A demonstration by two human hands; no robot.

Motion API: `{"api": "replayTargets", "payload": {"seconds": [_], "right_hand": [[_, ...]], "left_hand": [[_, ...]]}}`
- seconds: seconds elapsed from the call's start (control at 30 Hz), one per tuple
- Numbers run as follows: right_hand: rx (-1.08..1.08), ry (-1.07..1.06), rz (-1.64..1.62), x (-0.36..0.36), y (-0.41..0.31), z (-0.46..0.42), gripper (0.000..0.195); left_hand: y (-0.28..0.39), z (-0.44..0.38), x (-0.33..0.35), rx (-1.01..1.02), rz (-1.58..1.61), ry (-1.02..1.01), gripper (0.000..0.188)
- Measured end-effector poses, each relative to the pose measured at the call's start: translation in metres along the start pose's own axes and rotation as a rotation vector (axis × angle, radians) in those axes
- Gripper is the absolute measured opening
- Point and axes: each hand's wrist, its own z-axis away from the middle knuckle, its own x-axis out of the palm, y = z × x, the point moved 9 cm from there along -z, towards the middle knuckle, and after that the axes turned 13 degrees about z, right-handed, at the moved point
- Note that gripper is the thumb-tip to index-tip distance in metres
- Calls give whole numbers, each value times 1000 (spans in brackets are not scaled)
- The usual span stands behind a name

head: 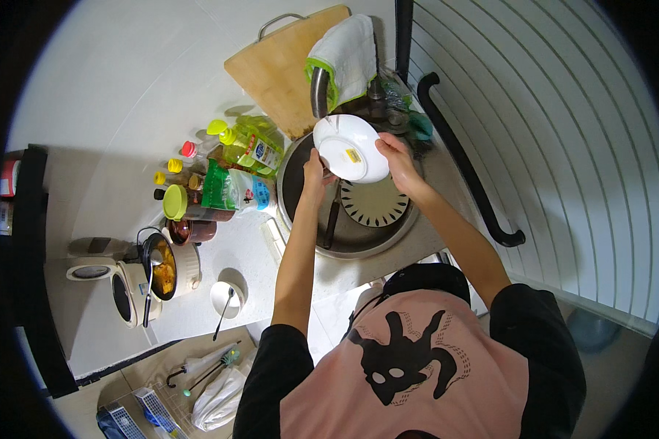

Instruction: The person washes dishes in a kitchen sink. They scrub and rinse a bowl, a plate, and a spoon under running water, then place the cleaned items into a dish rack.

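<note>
Between my two hands a white dish (pixel 338 134) is tilted under the metal faucet (pixel 319 93), its underside with a yellow sticker facing me. My left hand (pixel 314 174) grips the lower left rim. On the right rim, my right hand (pixel 400 162) has hold of it. Below, in the round steel sink (pixel 357 252), lies a plate with a dark-marked rim (pixel 374 206). A knife with a dark handle (pixel 332 225) rests beside that plate, its blade partly hidden.
Left of the sink stand a dish soap bottle (pixel 252 145), a green-and-white bag (pixel 241 189) and several seasoning containers. A cooking pot with food (pixel 167 266) and a white bowl with a spoon (pixel 226 300) are farther left. Behind are a wooden cutting board (pixel 285 66) and a towel (pixel 346 52); a black handle (pixel 472 164) runs right.
</note>
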Motion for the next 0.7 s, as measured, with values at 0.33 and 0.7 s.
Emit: {"api": "replayTargets", "payload": {"seconds": [0.33, 0.7], "right_hand": [[-164, 105, 463, -20, -8, 10, 21], [-795, -223, 888, 49, -33, 71, 14]], "left_hand": [[50, -18, 63, 297, -864, 136, 53], [35, 14, 37, 2, -316, -259, 30]]}}
